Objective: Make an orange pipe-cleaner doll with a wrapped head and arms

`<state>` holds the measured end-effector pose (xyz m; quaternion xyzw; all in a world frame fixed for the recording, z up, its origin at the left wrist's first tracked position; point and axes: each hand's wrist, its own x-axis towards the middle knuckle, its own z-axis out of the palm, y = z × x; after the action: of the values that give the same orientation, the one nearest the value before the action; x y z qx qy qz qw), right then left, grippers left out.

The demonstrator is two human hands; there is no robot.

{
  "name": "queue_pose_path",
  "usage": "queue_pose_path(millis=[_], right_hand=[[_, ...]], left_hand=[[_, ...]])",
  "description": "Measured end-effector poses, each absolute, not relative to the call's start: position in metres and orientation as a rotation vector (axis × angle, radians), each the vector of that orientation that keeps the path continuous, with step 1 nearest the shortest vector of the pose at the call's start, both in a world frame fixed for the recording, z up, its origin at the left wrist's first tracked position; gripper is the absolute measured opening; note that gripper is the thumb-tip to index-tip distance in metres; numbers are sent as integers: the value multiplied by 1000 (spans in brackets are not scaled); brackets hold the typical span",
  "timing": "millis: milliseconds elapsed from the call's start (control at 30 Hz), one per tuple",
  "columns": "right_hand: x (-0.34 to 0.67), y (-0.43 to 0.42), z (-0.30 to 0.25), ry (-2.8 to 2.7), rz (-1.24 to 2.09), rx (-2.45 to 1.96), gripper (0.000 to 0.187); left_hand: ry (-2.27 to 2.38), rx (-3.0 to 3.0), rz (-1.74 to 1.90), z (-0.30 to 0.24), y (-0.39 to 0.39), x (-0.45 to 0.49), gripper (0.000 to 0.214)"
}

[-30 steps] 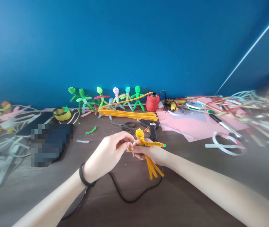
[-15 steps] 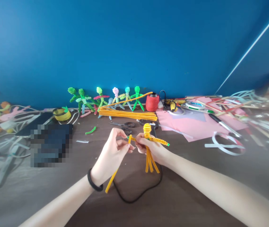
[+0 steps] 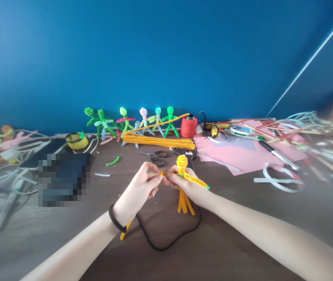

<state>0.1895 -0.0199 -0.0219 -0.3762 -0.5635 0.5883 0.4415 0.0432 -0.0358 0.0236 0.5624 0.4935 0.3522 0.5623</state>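
A yellow pipe-cleaner figure point(image 3: 182, 165) with a coiled head, one wrapped arm tipped in green and several loose strands hanging below sits in my right hand point(image 3: 188, 183). My right hand is closed around its body. My left hand point(image 3: 144, 181) pinches a yellow pipe cleaner point(image 3: 126, 231) by the figure's other arm, close to the right fingertips. The pipe cleaner's free end trails out below my left wrist, and its middle is hidden behind the hand. A black band circles that wrist.
Scissors point(image 3: 154, 155) lie beyond my hands, before a bundle of yellow pipe cleaners point(image 3: 160, 141). Finished figures point(image 3: 170, 121) line the blue wall beside a red spool point(image 3: 189, 127). Pink paper point(image 3: 236, 154) lies right, a dark phone point(image 3: 66, 177) left. A black cord point(image 3: 166, 249) loops below.
My left fingers have closed in on the figure's arm, and the pipe cleaner's free end has swung left beneath my wrist. My right hand has barely moved.
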Motion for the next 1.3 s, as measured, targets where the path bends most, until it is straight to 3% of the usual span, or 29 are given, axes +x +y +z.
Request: queue_pose_path(millis=[200, 767, 1300], right_hand=[[190, -20, -23, -1436, 1530, -831, 24], [192, -19, -19, -1515, 1403, -963, 12], [194, -15, -26, -1238, 1659, -783, 15]], left_hand=[[1171, 1504, 788, 19, -35, 42, 14], [1431, 1993, 625, 26, -42, 40, 16], [1402, 1807, 615, 23, -33, 34, 25]])
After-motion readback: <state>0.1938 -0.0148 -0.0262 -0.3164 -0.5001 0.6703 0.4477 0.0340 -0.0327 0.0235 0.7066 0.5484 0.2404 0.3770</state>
